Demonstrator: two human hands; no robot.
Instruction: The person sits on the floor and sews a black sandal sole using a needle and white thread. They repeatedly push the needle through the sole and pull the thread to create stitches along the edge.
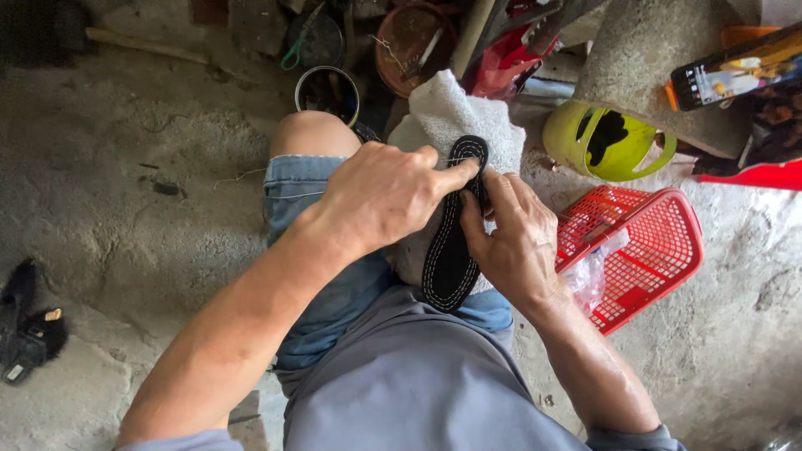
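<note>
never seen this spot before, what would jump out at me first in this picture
In the middle, the left hand and right hand grip a black sole edged with white stitching, over a white towel on the lap. A red basket lies on the concrete at right, a yellow-green helmet above it.

From my feed: 2 bare forearms, veins raised, grey short sleeves just showing at the bottom edge. Grey cotton shirt (418,392) fills the lower middle. Faded blue denim shorts (326,276), frayed hem, 1 bare knee (313,132) above them.
</note>
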